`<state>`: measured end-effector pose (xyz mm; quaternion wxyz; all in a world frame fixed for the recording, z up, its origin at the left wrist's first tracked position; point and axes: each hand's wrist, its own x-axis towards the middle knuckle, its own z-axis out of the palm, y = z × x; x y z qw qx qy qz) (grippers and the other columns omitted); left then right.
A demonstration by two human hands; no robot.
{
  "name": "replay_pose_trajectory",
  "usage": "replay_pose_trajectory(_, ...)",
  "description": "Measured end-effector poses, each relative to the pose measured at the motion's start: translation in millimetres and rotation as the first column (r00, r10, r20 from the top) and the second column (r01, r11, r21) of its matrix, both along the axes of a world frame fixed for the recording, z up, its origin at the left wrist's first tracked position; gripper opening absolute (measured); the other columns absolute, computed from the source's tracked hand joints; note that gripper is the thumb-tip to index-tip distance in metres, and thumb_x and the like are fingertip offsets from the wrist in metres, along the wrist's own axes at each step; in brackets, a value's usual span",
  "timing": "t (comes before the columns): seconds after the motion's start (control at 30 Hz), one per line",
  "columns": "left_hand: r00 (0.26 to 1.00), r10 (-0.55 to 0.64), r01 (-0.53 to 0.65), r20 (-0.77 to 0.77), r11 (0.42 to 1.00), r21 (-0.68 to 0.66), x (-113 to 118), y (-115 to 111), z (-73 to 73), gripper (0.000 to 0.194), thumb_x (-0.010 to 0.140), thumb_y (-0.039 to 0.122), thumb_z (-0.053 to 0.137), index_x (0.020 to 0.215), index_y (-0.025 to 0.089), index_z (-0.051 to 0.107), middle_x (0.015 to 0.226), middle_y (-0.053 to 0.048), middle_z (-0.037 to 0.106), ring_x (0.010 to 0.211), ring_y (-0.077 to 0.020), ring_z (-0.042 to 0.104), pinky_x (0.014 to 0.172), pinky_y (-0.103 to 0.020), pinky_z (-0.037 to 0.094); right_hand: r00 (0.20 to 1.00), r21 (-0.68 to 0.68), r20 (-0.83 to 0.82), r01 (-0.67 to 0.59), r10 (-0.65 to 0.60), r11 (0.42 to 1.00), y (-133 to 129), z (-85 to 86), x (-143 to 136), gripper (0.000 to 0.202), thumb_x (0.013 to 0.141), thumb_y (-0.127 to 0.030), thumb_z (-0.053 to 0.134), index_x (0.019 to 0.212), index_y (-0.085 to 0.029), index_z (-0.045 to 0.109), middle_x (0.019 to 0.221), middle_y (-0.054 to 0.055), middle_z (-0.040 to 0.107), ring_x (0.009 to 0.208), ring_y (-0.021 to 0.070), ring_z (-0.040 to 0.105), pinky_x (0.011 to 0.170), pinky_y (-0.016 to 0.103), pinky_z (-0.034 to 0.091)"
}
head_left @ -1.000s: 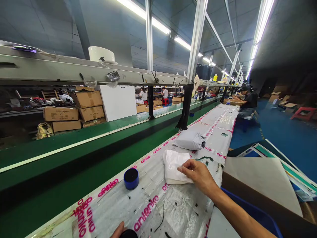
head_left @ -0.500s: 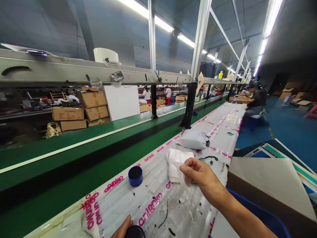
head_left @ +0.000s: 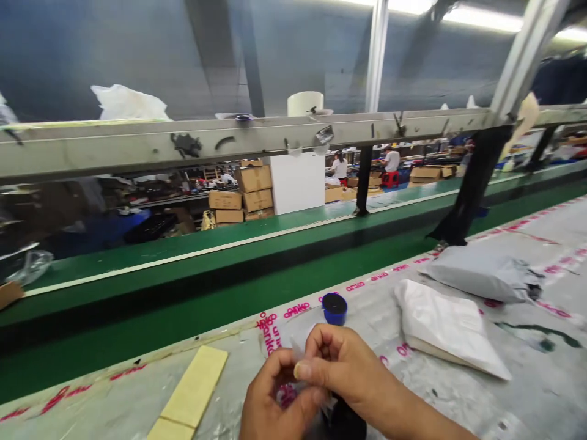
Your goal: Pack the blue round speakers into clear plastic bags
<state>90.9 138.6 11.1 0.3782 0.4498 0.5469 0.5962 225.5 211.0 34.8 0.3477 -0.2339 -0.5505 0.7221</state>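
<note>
My left hand (head_left: 268, 406) and my right hand (head_left: 348, 373) meet at the bottom centre, fingers curled together. Both pinch a thin clear plastic bag (head_left: 300, 336) between them. A dark round object (head_left: 343, 421) sits just under my right hand, mostly hidden. A small blue round speaker (head_left: 334, 307) stands on the table right behind my hands. To the right lies a stack of white plastic bags (head_left: 447, 327), and beyond it a grey padded pouch (head_left: 477, 275).
The worktable (head_left: 541, 379) is covered in clear film with pink lettering. A yellow strip (head_left: 190, 391) lies at the left. A green conveyor belt (head_left: 183, 287) runs behind, under a metal shelf rail (head_left: 183, 143). Cardboard boxes (head_left: 243, 198) and distant people stand beyond.
My right hand lifted a bag off the white stack and came back to meet my left hand. The view swung left and down, so the stack now lies to the right.
</note>
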Motion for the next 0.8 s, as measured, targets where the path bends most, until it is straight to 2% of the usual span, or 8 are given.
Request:
replay_pose_trajectory(0.17,0.989,0.047,-0.04,0.137,0.998,-0.049,-18.8,-3.3,-3.7,0.043,0.073,0.054,0.083,0.07,0.016,0.064,0.069,-0.001,0.065,0.067,-0.013,0.058,0.063,-0.021,0.046,0.997,-0.05,0.057,-0.051,0.054,0.997,6.7,-2.0,-7.9,0.052,0.064,-0.053,0.093,0.073,-0.017,0.055,0.055,-0.004,0.056,0.045,0.0087,0.046,0.045,0.019,0.038)
replay_pose_trajectory(0.3,0.969,0.032,-0.036,0.247,0.999,0.01,-11.1,-2.8,-7.4,0.049,0.064,0.054,0.09,0.086,0.017,0.068,0.079,-0.004,0.07,0.073,-0.0166,0.064,0.069,-0.024,0.05,0.997,-0.016,0.082,-0.002,0.003,1.0,6.2,-0.6,-6.2,0.053,0.066,-0.054,0.092,0.072,-0.017,0.055,0.057,-0.004,0.055,0.05,0.0083,0.048,0.048,0.018,0.038)
replay_pose_trajectory(0.4,0.971,0.042,-0.037,0.234,0.999,-0.025,-5.1,-1.9,-5.0,0.04,0.068,0.047,0.088,0.078,0.016,0.065,0.071,-0.004,0.068,0.067,-0.0156,0.063,0.063,-0.022,0.048,0.995,-0.014,0.095,-0.017,0.018,1.0,4.9,2.2,-7.7,0.053,0.067,-0.056,0.091,0.073,-0.017,0.055,0.057,-0.004,0.054,0.049,0.0082,0.046,0.046,0.018,0.035)
replay_pose_trajectory(0.53,0.969,0.186,-0.183,0.163,0.983,-0.034,-9.2,-2.7,3.8,0.028,0.07,0.035,0.081,0.073,0.016,0.061,0.064,0.003,0.059,0.059,-0.0101,0.053,0.055,-0.017,0.041,0.992,0.022,0.124,0.021,-0.023,1.0,10.3,3.7,-3.8,0.052,0.067,-0.055,0.09,0.073,-0.018,0.054,0.057,-0.005,0.053,0.049,0.0095,0.047,0.048,0.02,0.039)
replay_pose_trajectory(0.63,0.958,0.267,-0.266,0.102,0.964,-0.019,-14.3,-3.6,8.0,0.023,0.07,0.034,0.077,0.074,0.017,0.061,0.067,0.002,0.061,0.063,-0.0121,0.057,0.058,-0.018,0.043,0.976,0.142,0.206,0.04,-0.069,0.989,15.1,0.4,5.4,0.043,0.071,-0.05,0.085,0.074,-0.019,0.055,0.061,-0.004,0.054,0.053,0.0113,0.048,0.051,0.022,0.04)
replay_pose_trajectory(0.7,0.95,0.31,-0.31,0.046,0.951,-0.014,-15.7,-3.6,7.4,0.02,0.071,0.034,0.073,0.076,0.019,0.061,0.069,0.002,0.062,0.065,-0.0131,0.058,0.059,-0.019,0.044,0.942,0.334,0.311,0.017,-0.127,0.942,15.4,-3.0,11.7,0.027,0.076,-0.037,0.08,0.077,-0.02,0.059,0.063,-0.003,0.056,0.056,0.0128,0.05,0.052,0.023,0.038)
replay_pose_trajectory(0.73,0.943,0.332,-0.332,0.012,0.943,-0.002,-15.7,-3.6,6.3,0.019,0.072,0.034,0.072,0.077,0.019,0.06,0.07,0.002,0.062,0.066,-0.0132,0.058,0.06,-0.019,0.044,0.914,0.471,0.357,0.0,-0.191,0.882,14.7,-4.5,14.2,0.018,0.079,-0.03,0.076,0.08,-0.021,0.06,0.064,-0.003,0.058,0.057,0.0135,0.051,0.052,0.024,0.037)
replay_pose_trajectory(0.8,0.93,0.366,-0.365,-0.045,0.931,0.026,-14.9,-3.7,3.8,0.017,0.075,0.033,0.069,0.078,0.02,0.059,0.072,0.003,0.06,0.066,-0.0131,0.058,0.063,-0.02,0.045,0.864,0.763,0.346,-0.031,-0.367,0.646,12.1,-6.5,17.2,0.008,0.082,-0.017,0.064,0.082,-0.022,0.059,0.066,-0.002,0.059,0.057,0.0146,0.054,0.053,0.026,0.037)
